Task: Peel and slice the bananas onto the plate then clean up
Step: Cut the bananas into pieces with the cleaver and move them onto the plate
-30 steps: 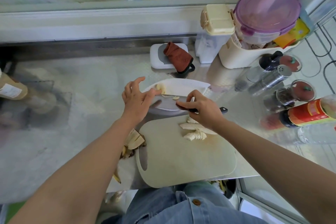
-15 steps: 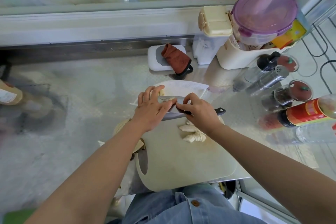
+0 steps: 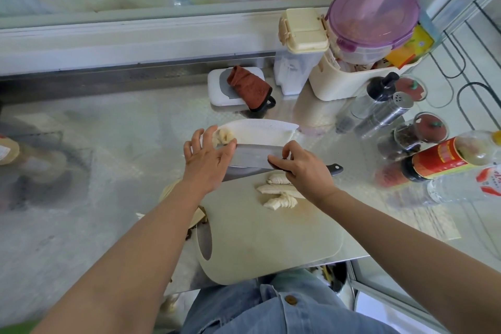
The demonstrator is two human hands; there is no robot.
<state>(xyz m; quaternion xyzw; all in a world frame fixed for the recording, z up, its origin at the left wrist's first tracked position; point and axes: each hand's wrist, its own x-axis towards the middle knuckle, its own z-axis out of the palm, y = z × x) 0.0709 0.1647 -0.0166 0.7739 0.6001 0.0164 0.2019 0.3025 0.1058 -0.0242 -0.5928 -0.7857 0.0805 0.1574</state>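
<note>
Pale yellow banana slices (image 3: 222,136) clumped at the left end of the white plate (image 3: 267,129), right against the far edge of the knife (image 3: 250,158) blade. Blade held flat over the plate's near rim, tip to the left, black handle to the right. Left hand (image 3: 206,164) spread wide, forefinger and thumb touching the clump from either side, other fingers straight and apart, nothing gripped as far as can be told. Right hand (image 3: 305,169) curled round the handle, fingertips on the blade's right end. Just near of the knife, more cut banana pieces (image 3: 276,194) on the beige cutting board (image 3: 271,241), partly under the right wrist. Banana peels (image 3: 197,218) off the board's left edge, half hidden by the left forearm. Farther out on the steel counter (image 3: 95,171): a rust-red cloth (image 3: 249,88) far of the plate, jars and bottles (image 3: 444,157) along the right.
</note>
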